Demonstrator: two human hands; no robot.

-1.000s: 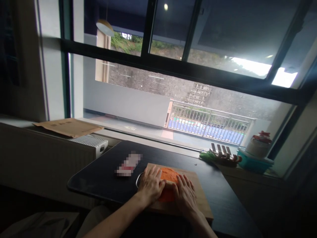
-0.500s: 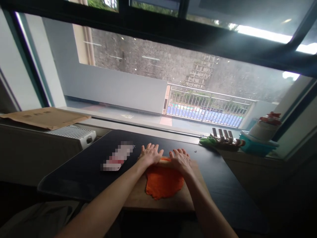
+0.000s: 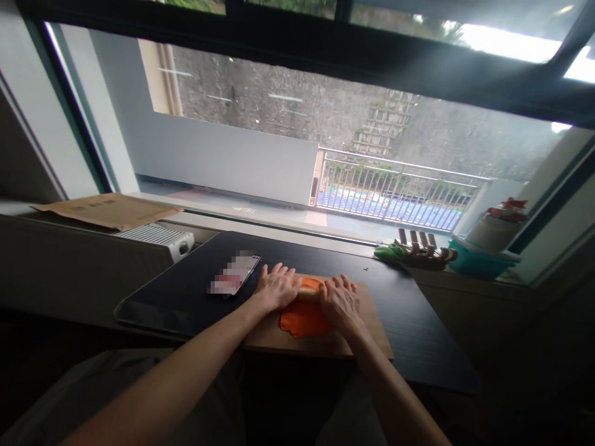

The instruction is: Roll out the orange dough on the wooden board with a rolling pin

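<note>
A sheet of flattened orange dough [image 3: 304, 320] lies on a wooden board [image 3: 372, 319] on the dark table. Across it runs a pale rolling pin [image 3: 308, 297], with orange showing on both its far and near sides. My left hand [image 3: 280, 287] rests palm down over the pin's left part, fingers stretched forward. Over the right part lies my right hand [image 3: 341, 301], its fingers extended and slightly bent. Both ends of the pin are hidden under my hands.
A phone [image 3: 237, 275] with a blurred screen lies left on the black table [image 3: 413, 322]. Along the sill stand a green cloth [image 3: 389, 252], a rack-like item [image 3: 423, 248] and a teal tub [image 3: 481, 257]. A brown paper envelope [image 3: 109, 210] lies at far left. The window is ahead.
My hands and the rolling pin have come back toward me over the dough, and more orange shows beyond the pin. The camera view has also shifted a little.
</note>
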